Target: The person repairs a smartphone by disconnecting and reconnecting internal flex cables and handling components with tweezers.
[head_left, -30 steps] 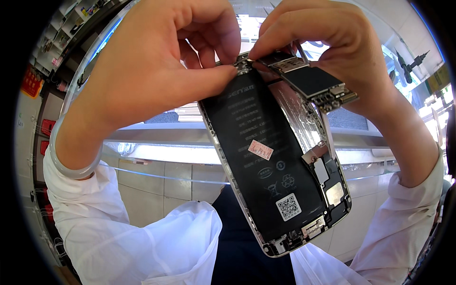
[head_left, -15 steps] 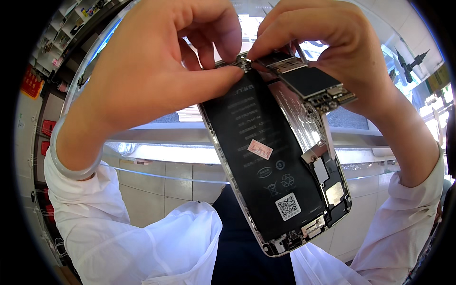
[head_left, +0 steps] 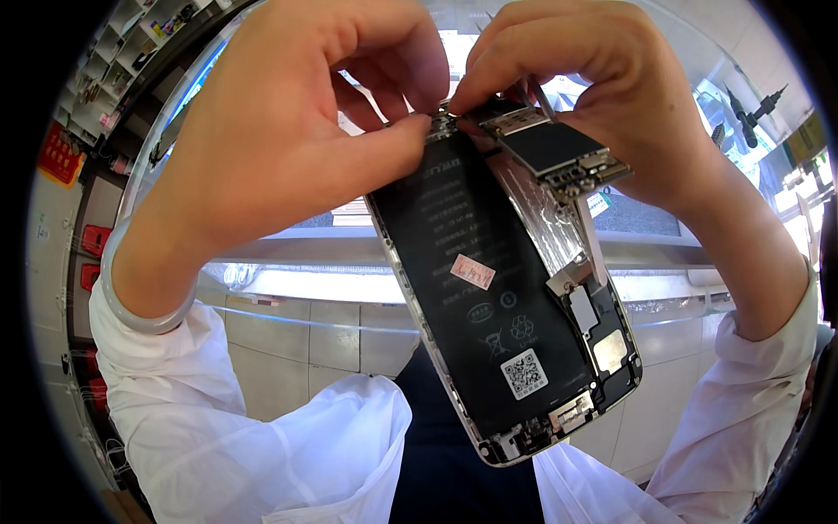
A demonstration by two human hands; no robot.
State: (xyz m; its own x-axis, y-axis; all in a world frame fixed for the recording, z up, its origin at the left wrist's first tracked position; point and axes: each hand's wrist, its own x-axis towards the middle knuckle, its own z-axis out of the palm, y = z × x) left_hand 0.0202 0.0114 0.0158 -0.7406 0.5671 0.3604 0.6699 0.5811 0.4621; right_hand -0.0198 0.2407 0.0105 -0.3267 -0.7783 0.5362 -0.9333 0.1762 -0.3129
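1. The opened phone (head_left: pixel 504 321) is hanging in the air over the person's lap, just in front of the glass table (head_left: pixel 292 249), its lower end slanting toward the person's right.
2. The left hand (head_left: pixel 288 131) is pinching the phone's top end between thumb and forefinger, its other fingers curling behind.
3. The right hand (head_left: pixel 611 87) is curling in, forefinger tip reaching the same end. Its thumb is mostly hiding, so I cannot tell what it is gripping. A thin metal tool (head_left: pixel 543 100) is showing beside its palm.
4. The circuit board (head_left: pixel 559 148) is sticking out at an angle below the right fingers, over the silvery inside of the phone.
5. Working well here is probably calling for a steady left pinch, light fingertip pressure and no bending of the board. The tool's metal is best staying clear of the battery (head_left: pixel 449 218), and resting the phone's lower end would likely be helping.
6. The battery is carrying faint pale print, mostly too blurred to read, plus recycling and crossed-out-bin marks.
7. A small pinkish sticker (head_left: pixel 472 272) is bearing unclear marks; a square black-and-white code label (head_left: pixel 524 375) is sitting lower down.
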